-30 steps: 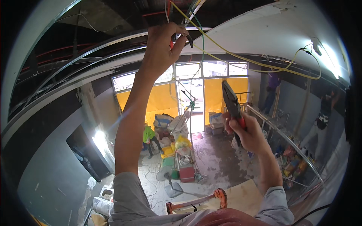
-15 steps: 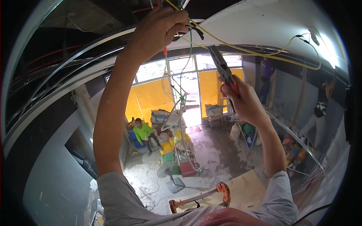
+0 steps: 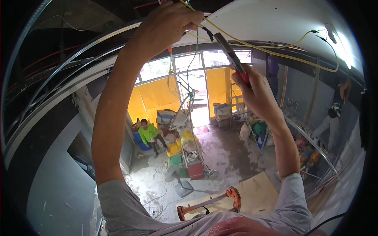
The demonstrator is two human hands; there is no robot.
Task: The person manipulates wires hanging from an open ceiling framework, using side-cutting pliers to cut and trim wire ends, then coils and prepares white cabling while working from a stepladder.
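Both my arms are raised toward the ceiling. My left hand (image 3: 173, 25) is closed, thumb and fingers pinching thin electrical wire at the ceiling opening. A black-taped wire end (image 3: 207, 33) sticks out to the right of its fingertips. In my right hand (image 3: 256, 88) is a pair of pliers (image 3: 227, 49) with red handles, its jaws pointing up and left. The jaw tips are right beside the taped end; whether they touch it I cannot tell. Yellow wires (image 3: 271, 47) run from near my left hand toward the ceiling light. A green wire (image 3: 197, 45) hangs below the left hand.
A lit tube light (image 3: 341, 51) is on the white ceiling at right. Below me are an orange ladder top (image 3: 212, 202), a plywood sheet (image 3: 256, 192), a standing fan (image 3: 173, 173) and piled sacks. A person in a green shirt (image 3: 148, 133) sits beyond; two people stand at right.
My right hand has brought the pliers up and slightly left, their tips now beside the taped wire end. My left hand has shifted slightly right, still pinching the wire.
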